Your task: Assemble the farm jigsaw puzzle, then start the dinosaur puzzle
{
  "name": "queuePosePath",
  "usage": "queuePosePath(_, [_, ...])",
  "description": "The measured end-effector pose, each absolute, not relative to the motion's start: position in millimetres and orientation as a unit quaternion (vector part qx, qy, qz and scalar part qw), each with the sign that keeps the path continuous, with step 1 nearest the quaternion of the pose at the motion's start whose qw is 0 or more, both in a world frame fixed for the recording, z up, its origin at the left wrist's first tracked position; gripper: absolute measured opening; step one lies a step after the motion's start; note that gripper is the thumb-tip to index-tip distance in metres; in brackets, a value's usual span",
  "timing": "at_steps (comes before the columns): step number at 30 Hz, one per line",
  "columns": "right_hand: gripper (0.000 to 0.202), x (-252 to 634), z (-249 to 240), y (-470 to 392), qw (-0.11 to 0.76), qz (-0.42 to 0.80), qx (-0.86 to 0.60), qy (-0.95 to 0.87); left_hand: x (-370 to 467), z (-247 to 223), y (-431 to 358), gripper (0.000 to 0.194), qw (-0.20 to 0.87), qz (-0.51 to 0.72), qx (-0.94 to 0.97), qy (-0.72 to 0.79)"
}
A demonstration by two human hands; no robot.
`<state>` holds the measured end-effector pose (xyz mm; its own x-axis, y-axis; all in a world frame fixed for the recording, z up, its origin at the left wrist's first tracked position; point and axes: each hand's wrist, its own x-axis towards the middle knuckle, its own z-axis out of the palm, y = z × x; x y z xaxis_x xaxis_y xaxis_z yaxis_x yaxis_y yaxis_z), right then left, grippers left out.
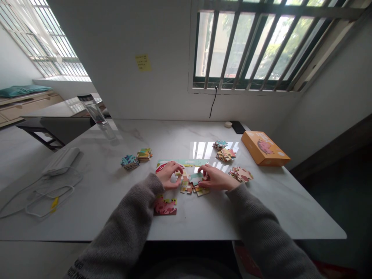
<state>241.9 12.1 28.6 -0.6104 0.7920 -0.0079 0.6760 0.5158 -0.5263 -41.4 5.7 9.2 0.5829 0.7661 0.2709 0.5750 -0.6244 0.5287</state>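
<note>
My left hand rests at the left of a partly joined jigsaw puzzle, its thumb and fingers curved with a gap between them. Opposite it, my right hand has its thumb and fingers around a pale green puzzle piece. Along the far side runs a joined green and white strip. Loose-looking brown and yellow pieces lie between the hands. A pink puzzle section sits nearer the front edge, below my left hand, which partly covers the puzzle's left side.
Piece stacks stand at the left and right, with a brown pile by my right wrist. An orange box, a black phone, a glass bottle and a white device with cables are on the table.
</note>
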Motion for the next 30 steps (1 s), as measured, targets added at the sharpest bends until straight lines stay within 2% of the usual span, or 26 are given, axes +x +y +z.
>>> queuePosePath(4, [0.028, 242.2, 22.1, 15.5, 0.158, 0.244, -0.433, -0.853, -42.3, -4.6, 5.5, 0.028, 0.199, 0.164, 0.891, 0.373])
queuePosePath(8, [0.012, 241.1, 17.2, 20.3, 0.202, 0.236, -0.441, -0.842, -42.1, -11.6, 6.8, 0.029, 0.183, 0.146, 0.896, 0.377])
queuePosePath(13, [0.027, 232.2, 23.9, 21.4, 0.314, 0.339, -0.447, -0.766, -27.3, 3.5, 2.0, 0.039, 0.123, 0.241, 0.882, 0.387])
queuePosePath(17, [0.033, 216.8, 27.2, 13.6, 0.372, 0.413, -0.424, -0.715, -13.2, 16.8, -4.7, 0.063, 0.053, 0.310, 0.877, 0.362])
queuePosePath(22, [0.038, 207.5, 23.1, 8.4, 0.367, 0.451, -0.405, -0.706, -11.6, 15.0, -3.7, 0.046, 0.023, 0.297, 0.886, 0.356])
queuePosePath(25, [0.028, 212.7, 27.5, 8.1, 0.374, 0.398, -0.406, -0.733, -15.9, 11.4, 0.0, 0.046, 0.011, 0.298, 0.880, 0.369])
queuePosePath(28, [0.015, 221.2, 35.6, 5.7, 0.379, 0.257, -0.385, -0.801, -21.5, 7.8, 4.8, 0.045, 0.001, 0.304, 0.866, 0.396])
queuePosePath(30, [0.020, 225.1, 38.0, 3.8, 0.348, 0.192, -0.353, -0.847, -25.0, 4.7, 8.4, 0.046, -0.003, 0.296, 0.857, 0.422])
